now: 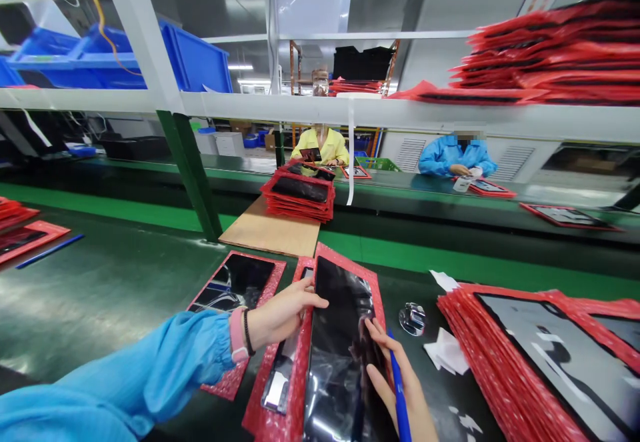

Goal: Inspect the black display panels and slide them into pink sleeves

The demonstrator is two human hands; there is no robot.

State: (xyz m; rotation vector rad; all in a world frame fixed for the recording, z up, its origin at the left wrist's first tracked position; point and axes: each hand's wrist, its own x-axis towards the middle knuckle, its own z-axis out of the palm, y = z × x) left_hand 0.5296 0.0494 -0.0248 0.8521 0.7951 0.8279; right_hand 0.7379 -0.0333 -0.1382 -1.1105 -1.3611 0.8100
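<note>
A glossy black screen panel (340,335), backed by red bubble wrap, is tilted up in front of me. My left hand (280,312) grips its left edge, thumb on the glass and fingers behind. At the right edge, my right hand (395,375) rests its fingertips against the panel while a blue pen (399,389) is held in the same hand. Partly hidden under the panel lies another red bubble-wrap piece with a dark part (280,379). Left of it, a black screen panel (240,279) lies flat on red bubble wrap.
On the right stand a stack of red-wrapped panels (505,355), white paper scraps (447,351) and a shiny metal object (413,319). Another red stack (300,192) sits on a brown board (270,227). A green post (190,175) rises at left. Two co-workers sit across the bench.
</note>
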